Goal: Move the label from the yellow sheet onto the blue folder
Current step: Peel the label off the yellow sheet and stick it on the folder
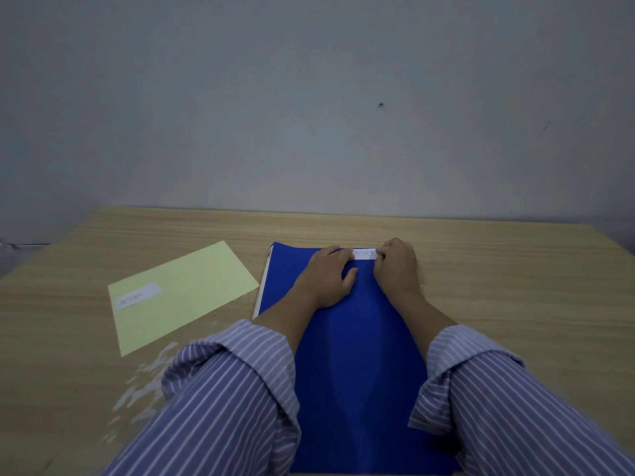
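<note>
I am pressing a white rectangular label flat at the far edge of the smooth blue folder; left hand lying spread and flat, right hand curled, fingertips pinning its ends. Pale yellow sheet lying left on the wood-grain table, bearing another label

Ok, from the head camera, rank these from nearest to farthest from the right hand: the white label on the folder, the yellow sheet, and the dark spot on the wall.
1. White label: at the right hand's fingertips, on the blue folder's far edge.
2. Yellow sheet: left of the folder.
3. Dark spot: up on the wall.
</note>
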